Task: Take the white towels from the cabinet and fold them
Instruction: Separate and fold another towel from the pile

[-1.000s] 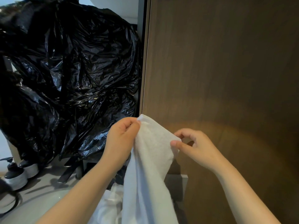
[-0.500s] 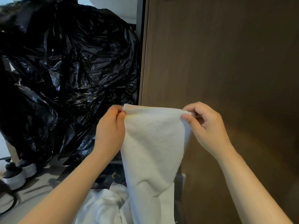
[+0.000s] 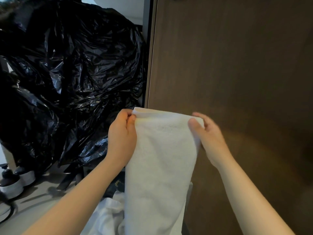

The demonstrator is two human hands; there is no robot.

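Both hands have risen since a second ago, and the bunched cloth between them is now drawn out flat along its top edge. The left hand (image 3: 122,138) sits just left of the frame's centre, its thumb and curled fingers pinching the upper left corner of the white towel (image 3: 159,158). The right hand (image 3: 210,139), right of centre and smeared by motion blur, grips the upper right corner with the thumb laid across the front of the cloth and the fingers behind it. The towel's top edge runs nearly level between the two hands, and the rest hangs straight down as a long folded strip that leaves the frame at the bottom. Behind it, the right half of the frame is filled by a brown wood-grain panel (image 3: 228,65). A large crumpled black plastic bag (image 3: 67,73) fills the upper left. At the bottom centre, just left of the hanging strip, lies a heap of white cloth (image 3: 105,217). In the lower left, two dark pump bottles (image 3: 10,182) stand on a pale counter (image 3: 33,206).
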